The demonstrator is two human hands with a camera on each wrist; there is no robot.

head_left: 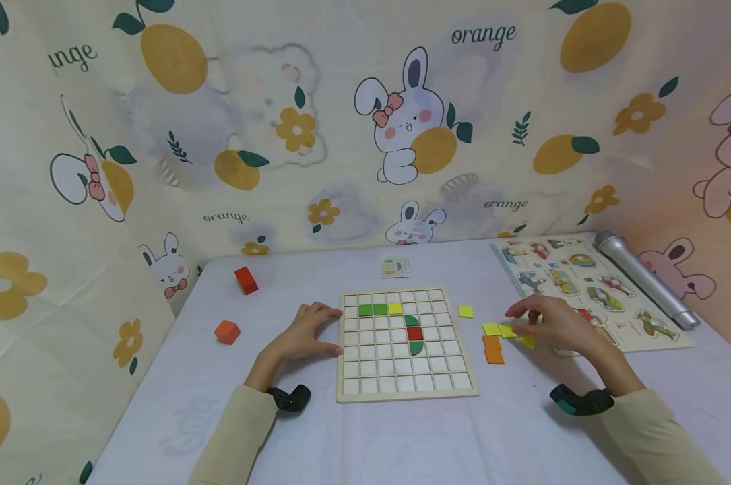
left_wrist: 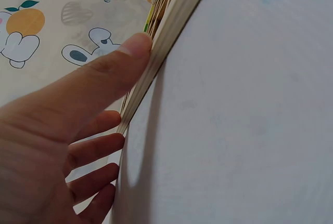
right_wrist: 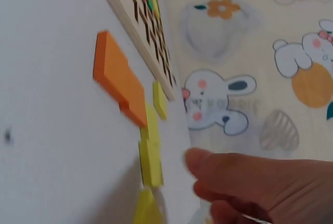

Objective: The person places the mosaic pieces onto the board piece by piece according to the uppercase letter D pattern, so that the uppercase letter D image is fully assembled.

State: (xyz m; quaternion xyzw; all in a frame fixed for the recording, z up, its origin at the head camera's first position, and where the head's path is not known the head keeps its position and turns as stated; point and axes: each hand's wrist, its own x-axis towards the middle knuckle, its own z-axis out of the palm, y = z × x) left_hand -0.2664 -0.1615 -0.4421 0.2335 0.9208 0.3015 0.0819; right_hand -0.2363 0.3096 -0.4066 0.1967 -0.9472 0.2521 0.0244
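the left hand (head_left: 307, 333) is resting relaxed, fingers straight against the left edge of the grid board (head_left: 405, 391), while the right hand (head_left: 553, 323) is touching the yellow tiles (head_left: 500, 330) just right of it, where a careless nudge risks scattering them into the orange tiles (head_left: 493, 349).

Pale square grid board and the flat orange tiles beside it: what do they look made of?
The pale square grid board looks like unpainted light wood, probably plywood: its edge under the left hand shows stacked layers in the left wrist view. The flat orange tiles look like matte painted wood or foam; I cannot tell which.
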